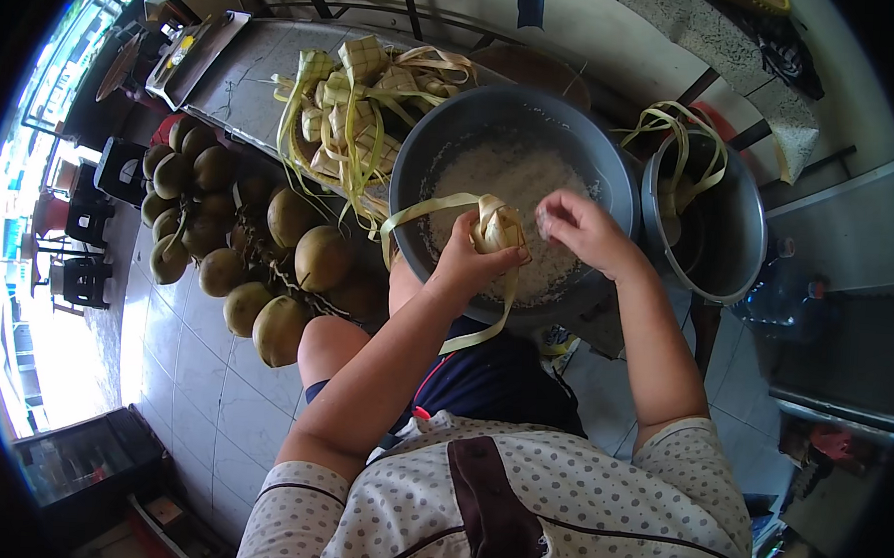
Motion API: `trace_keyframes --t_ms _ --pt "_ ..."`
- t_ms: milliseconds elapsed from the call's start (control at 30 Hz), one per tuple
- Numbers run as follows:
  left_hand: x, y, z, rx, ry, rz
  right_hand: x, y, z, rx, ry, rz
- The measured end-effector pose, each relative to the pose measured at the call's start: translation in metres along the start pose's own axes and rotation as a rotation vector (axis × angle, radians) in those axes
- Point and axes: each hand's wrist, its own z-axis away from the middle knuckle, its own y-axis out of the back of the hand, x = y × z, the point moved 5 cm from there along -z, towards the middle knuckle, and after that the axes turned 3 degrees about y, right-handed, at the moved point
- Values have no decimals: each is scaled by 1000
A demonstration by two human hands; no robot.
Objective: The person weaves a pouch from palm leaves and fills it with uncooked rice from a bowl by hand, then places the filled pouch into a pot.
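My left hand [469, 261] grips a woven palm-leaf ketupat pouch [496, 229] above a large grey plastic basin [408, 146]. Long leaf strips trail from the pouch, one to the left over the basin's rim and one down towards my lap. White rice grains [489, 169] cover the basin's bottom, and some cling to its wall. Just right of the pouch, my right hand [578, 229] hovers over the rice with its fingers curled together. Whitish specks show at its fingertips; whether it holds grains is unclear.
Woven pouches [353, 121] with loose strips fill a basket on the tiled bench [261, 69]. A second grey bucket [757, 210] at right contains leaf strips. Green coconuts [284, 332] lie in bunches on the left floor. A large water bottle [787, 294] stands beyond the bucket.
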Motion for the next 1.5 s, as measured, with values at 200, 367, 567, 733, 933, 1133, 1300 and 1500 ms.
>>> trace_keyframes --t_ms 200,367,567,733,933,1133,1300,1500 --pt "4 -10 5 -80 138 125 -50 -19 -1 148 400 490" --pt "-6 -13 1 -178 170 252 -52 -31 -1 219 555 601" --pt "-4 -16 2 -396 153 558 -60 -24 2 170 588 544" --pt "6 -19 6 -424 -28 542 -62 -21 -1 229 432 362" --pt "17 -11 7 -352 -227 611 -45 -17 0 274 446 413" --pt "15 -8 -1 -193 -327 707 -17 -9 2 144 310 357" --pt "17 -8 5 -221 -365 641 -5 -30 10 69 200 -6" --pt "31 24 3 -173 -518 -183 -22 -28 6 81 454 304"
